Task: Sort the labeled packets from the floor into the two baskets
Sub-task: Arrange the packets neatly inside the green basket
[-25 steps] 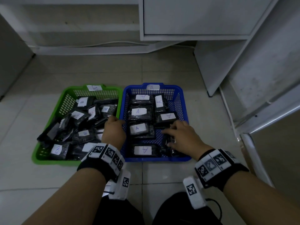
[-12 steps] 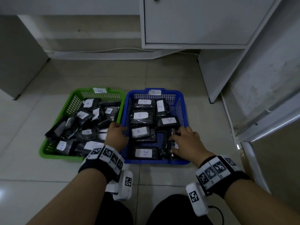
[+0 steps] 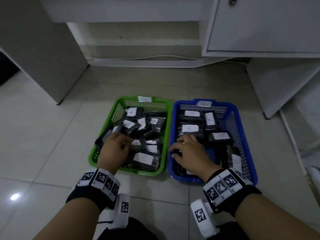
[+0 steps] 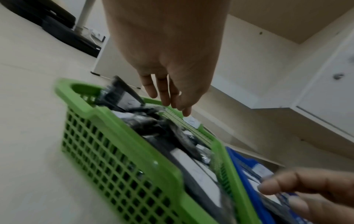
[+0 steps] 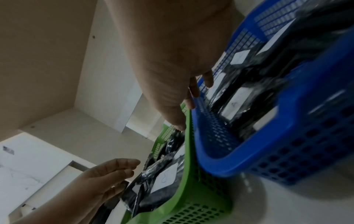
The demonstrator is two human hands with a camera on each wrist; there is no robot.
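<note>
Hovering with loose fingers, left hand [image 3: 114, 148] over green basket [image 3: 103, 144], right hand [image 3: 188, 153] over blue basket [image 3: 242, 135].

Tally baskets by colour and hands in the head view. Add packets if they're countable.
Green basket: 1
Blue basket: 1
Hands: 2 (left hand over the green basket, right hand over the blue basket)
Packets: piled and overlapping in both baskets, no exact count
Total: 4, packets aside
</note>
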